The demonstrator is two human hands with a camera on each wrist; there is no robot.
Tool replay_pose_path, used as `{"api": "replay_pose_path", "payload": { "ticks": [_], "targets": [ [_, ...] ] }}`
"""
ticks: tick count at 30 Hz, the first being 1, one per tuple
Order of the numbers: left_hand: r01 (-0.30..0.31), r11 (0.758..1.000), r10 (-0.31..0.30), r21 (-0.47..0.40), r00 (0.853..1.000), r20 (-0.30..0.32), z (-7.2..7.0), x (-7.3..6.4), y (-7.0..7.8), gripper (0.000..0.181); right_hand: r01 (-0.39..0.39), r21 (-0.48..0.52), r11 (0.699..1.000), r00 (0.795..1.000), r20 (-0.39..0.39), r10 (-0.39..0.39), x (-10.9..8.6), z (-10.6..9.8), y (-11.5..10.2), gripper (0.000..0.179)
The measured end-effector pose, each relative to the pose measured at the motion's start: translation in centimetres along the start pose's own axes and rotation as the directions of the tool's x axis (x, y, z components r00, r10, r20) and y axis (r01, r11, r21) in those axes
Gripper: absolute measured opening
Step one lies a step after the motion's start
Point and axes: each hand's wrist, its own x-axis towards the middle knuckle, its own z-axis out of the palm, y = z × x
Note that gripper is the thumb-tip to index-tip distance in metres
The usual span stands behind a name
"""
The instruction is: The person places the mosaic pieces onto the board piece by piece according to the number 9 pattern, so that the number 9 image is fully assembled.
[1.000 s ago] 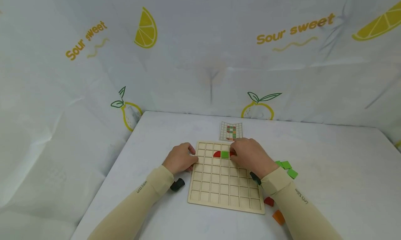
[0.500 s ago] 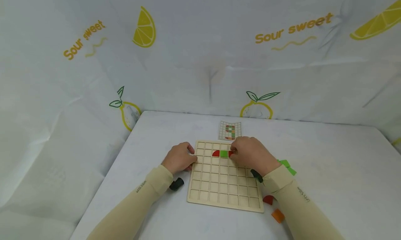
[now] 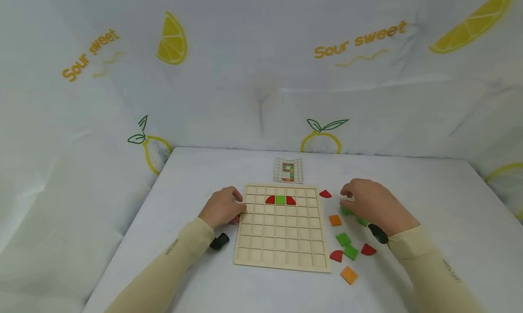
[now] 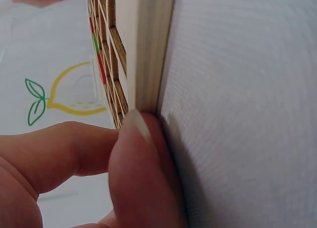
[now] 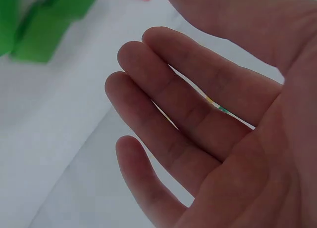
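A wooden grid board [image 3: 282, 245] lies on the white table. In its upper rows sit a red quarter-round tile [image 3: 270, 200], a green square tile [image 3: 280, 200] and another red quarter-round [image 3: 290, 200], side by side. My left hand [image 3: 222, 207] holds the board's left edge; the left wrist view shows the thumb [image 4: 141, 163] pressed at the edge with the index finger behind it. Right of the board, my right hand [image 3: 373, 205] hovers over loose green tiles [image 3: 346, 211] with nothing in its grasp. The right wrist view shows its fingers [image 5: 163, 104] loosely extended.
Several loose tiles lie right of the board: an orange square [image 3: 335, 220], green squares [image 3: 343, 239], red quarter-rounds [image 3: 368, 249] and an orange square [image 3: 349, 275] nearest me. A small pattern card [image 3: 288, 170] lies behind the board. A lemon-print sheet [image 3: 245, 77] hangs behind the table.
My right hand has let go of the right-hand red quarter-round on the board and moved right to the loose tiles. My left hand stays at the edge. The head view has shifted slightly right.
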Motion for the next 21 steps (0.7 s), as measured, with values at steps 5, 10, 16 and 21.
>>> {"api": "replay_pose_path", "payload": {
  "ticks": [5,10,16,21],
  "targets": [
    [0.001,1.000,-0.001,0.008,1.000,0.003,-0.2,0.0,-0.2,0.020,-0.054,-0.010,0.998,0.998,0.017,0.054,-1.6,0.4,1.9,0.033],
    [-0.013,1.000,0.013,0.010,1.000,0.010,0.0,0.2,-0.1,0.020,-0.108,-0.009,0.994,0.993,0.043,0.109,-3.0,0.7,3.4,0.037],
    [-0.020,1.000,0.020,-0.002,1.000,0.014,-0.1,0.2,-0.1,0.020,-0.123,-0.009,0.992,0.991,0.049,0.124,-3.8,1.5,4.1,0.039],
    [-0.018,1.000,0.018,-0.005,1.000,0.015,-0.2,0.0,0.1,0.021,-0.128,-0.026,0.991,0.991,0.038,0.128,-3.9,2.1,4.2,0.037]
  ]
}}
